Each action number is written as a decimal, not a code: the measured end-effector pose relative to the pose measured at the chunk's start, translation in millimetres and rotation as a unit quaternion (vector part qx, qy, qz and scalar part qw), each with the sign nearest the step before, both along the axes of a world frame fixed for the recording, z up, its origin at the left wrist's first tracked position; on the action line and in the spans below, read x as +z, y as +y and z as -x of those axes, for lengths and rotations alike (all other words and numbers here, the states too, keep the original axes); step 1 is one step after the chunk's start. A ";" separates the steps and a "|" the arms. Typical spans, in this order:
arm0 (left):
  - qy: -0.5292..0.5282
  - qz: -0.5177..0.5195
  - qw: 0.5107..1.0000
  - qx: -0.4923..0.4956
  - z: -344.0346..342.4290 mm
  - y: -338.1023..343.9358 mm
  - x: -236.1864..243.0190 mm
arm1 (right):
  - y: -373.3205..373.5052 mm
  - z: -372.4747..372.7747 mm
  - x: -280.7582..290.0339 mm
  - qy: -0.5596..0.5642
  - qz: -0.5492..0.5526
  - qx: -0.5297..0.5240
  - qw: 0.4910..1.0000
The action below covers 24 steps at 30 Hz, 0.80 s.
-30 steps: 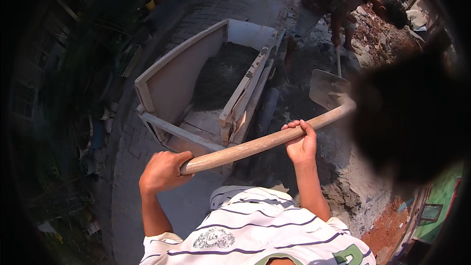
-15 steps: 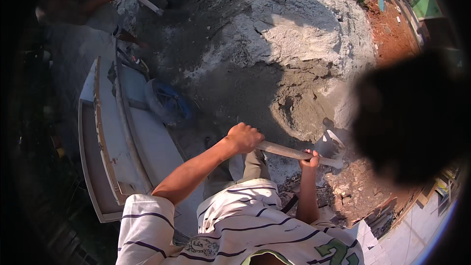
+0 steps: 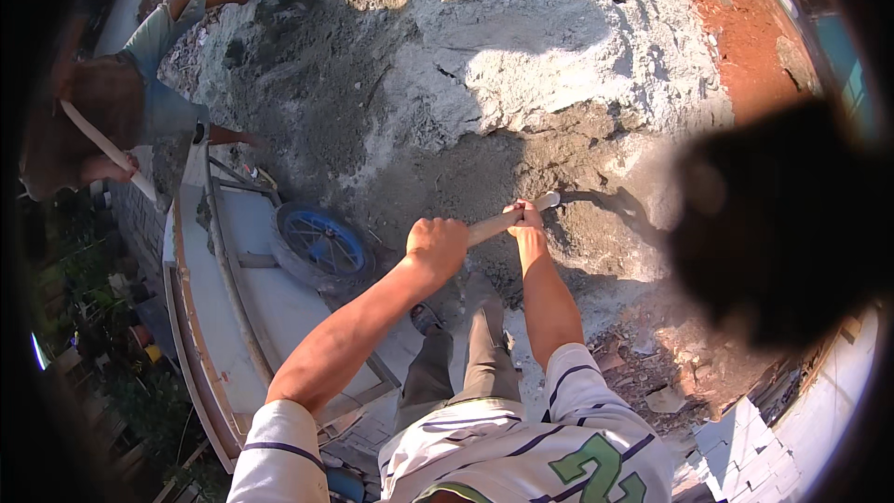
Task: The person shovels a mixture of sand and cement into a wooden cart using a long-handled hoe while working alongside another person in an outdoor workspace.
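With both fists I grip the wooden handle of a hoe [image 3: 492, 227], held slanting across in front of my legs. My left hand [image 3: 438, 247] is wrapped round the near end. Farther along, close to the pale collar at the head end, my right hand [image 3: 527, 214] is closed on the same handle. The blade is hardly visible; past the collar a dark shadow falls across the ground. Beyond the hoe rises a heap of grey-white powdery material [image 3: 545, 84], with a darker, damp-looking grey mix [image 3: 456, 172] along its near side.
Left of my legs lies a white tray-like cart [image 3: 270, 303] with a blue-rimmed wheel [image 3: 321, 240]. At the far left another person [image 3: 140, 84] holds a wooden-handled tool [image 3: 104, 144]. Broken rubble [image 3: 643, 363] lies at the right. A dark blurred shape [image 3: 773, 233] blocks part of the view.
The hoe's head end has swung from my right side leftward and forward over the grey mix. My right hand went with it; my left hand shifted slightly left. The other person's tool has moved too.
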State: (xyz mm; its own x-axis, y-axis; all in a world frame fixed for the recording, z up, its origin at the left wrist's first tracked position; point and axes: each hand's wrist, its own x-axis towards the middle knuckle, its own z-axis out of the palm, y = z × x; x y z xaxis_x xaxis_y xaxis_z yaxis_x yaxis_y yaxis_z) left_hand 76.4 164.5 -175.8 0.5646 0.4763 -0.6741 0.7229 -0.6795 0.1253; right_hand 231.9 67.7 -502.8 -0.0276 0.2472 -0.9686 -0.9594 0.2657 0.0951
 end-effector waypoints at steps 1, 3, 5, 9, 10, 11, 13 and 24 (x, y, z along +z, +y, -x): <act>0.013 0.000 1.000 -0.003 -11.1 -12.4 13.1 | -11.6 -2.4 8.1 0.041 -0.053 0.017 0.998; -0.025 0.016 0.999 -0.028 -24.8 -9.4 45.8 | -16.7 -16.9 32.4 0.014 -0.057 0.020 0.998; -0.027 0.006 0.999 -0.046 -18.0 -1.5 97.0 | -12.0 -10.7 77.8 0.000 -0.031 -0.007 0.999; -0.044 -0.002 0.998 -0.040 42.1 5.2 205.6 | -15.1 29.6 185.7 -0.034 -0.154 -0.006 0.987; -0.035 -0.012 0.999 -0.033 61.1 7.4 232.6 | -7.3 37.6 215.4 -0.043 -0.142 -0.039 0.988; -0.026 -0.022 0.999 -0.027 79.0 8.3 259.7 | -2.1 45.2 235.6 -0.051 -0.131 -0.073 0.987; 0.013 -0.056 0.998 -0.023 100.6 4.2 330.1 | 3.7 42.7 197.0 0.056 -0.203 -0.050 0.976; 0.107 -0.482 0.842 0.217 378.7 -156.1 592.0 | 93.3 307.8 554.8 0.088 -0.415 0.237 0.874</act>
State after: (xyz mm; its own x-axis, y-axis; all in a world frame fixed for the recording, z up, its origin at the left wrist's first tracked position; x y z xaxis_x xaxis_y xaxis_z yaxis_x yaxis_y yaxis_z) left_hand -302.3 8.4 416.2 0.1107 0.9905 0.0810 0.8655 -0.0561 -0.4977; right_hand -75.9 160.9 52.0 -0.4480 0.7830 -0.4314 -0.8940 -0.3879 0.2244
